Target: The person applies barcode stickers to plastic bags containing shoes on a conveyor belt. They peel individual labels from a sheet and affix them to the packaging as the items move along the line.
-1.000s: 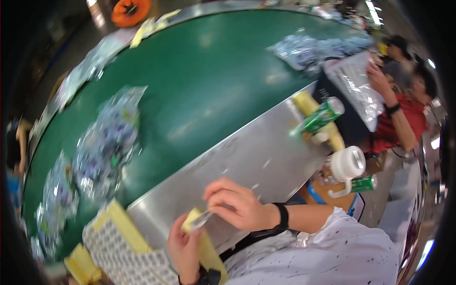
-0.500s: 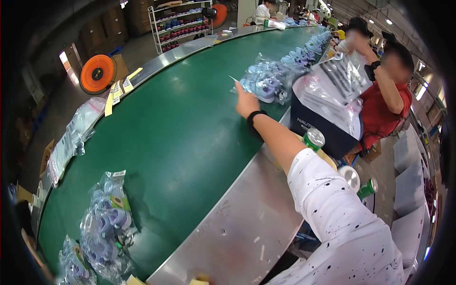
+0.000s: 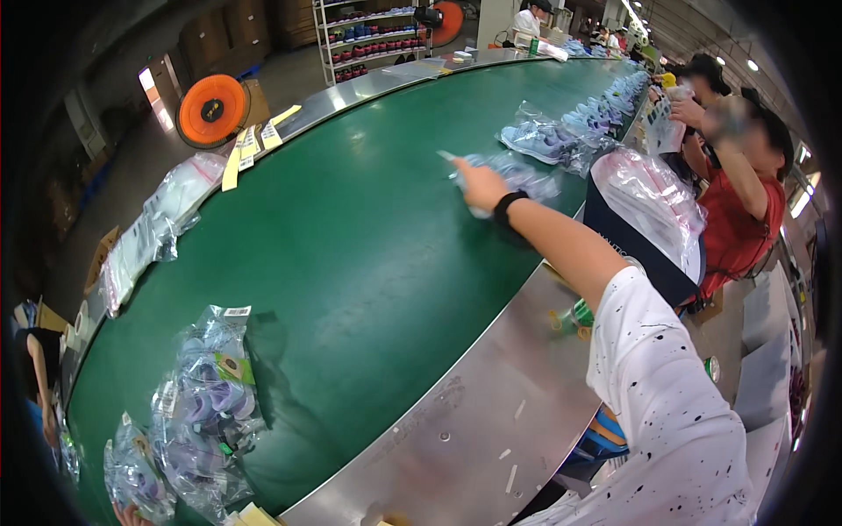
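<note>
My right arm reaches far out over the green belt [image 3: 368, 228]. At its end my right hand [image 3: 485, 186] is closed on a clear plastic bag of light-blue shoes [image 3: 526, 180], which is blurred by motion. A small whitish tip [image 3: 447, 156] sticks out past the fingers; I cannot tell whether it is the bag's corner. Just beyond the hand lie pale-blue shoes [image 3: 537, 140] with clear plastic around them. I do not see my left hand. At the lower left edge, a few fingers [image 3: 130, 515] with their arm cut off touch a bagged pair [image 3: 136, 478].
Bagged lilac shoes [image 3: 206, 403] lie at the near left. A dark-blue bin [image 3: 636, 235] full of clear bags stands at the right, beside a co-worker in red [image 3: 745, 210]. A green can [image 3: 577, 317] is near my arm. An orange fan [image 3: 211, 111] stands beyond the belt.
The bag at my right hand has come away from the row of shoes, leaving a gap of belt. The view has swung left, and the fingers at the lower left have come into it.
</note>
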Motion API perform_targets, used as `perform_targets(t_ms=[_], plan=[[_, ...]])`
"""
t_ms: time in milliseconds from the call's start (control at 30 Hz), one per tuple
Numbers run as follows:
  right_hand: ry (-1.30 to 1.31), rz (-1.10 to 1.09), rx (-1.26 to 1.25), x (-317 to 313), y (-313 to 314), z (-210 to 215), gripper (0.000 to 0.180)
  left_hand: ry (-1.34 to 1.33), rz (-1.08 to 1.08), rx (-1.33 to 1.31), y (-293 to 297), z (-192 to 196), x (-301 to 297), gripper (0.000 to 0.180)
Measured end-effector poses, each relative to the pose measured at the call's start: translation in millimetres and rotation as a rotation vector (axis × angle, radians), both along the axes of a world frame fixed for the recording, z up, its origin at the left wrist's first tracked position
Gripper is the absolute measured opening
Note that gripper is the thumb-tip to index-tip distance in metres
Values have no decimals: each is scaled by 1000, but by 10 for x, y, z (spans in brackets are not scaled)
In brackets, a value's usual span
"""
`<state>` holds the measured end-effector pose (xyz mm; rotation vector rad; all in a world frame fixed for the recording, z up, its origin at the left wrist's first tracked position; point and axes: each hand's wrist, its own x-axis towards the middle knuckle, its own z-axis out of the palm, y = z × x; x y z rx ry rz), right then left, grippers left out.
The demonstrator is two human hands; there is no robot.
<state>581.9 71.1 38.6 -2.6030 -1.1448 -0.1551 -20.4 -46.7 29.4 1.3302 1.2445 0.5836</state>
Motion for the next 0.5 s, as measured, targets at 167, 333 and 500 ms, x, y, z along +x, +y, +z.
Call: perform_targets(t_ms=[167,333,500], plan=[[1345,407,285,-1479,530,421,77,-42,-21,22,20,-10,-23,37],[1466,772,617,-2018,714,1028,74,-86,-63,16,48,-40,-18,37],[975,305,646,-1522,1154,202,74,-93,-89,100,81,-117,-86,35]])
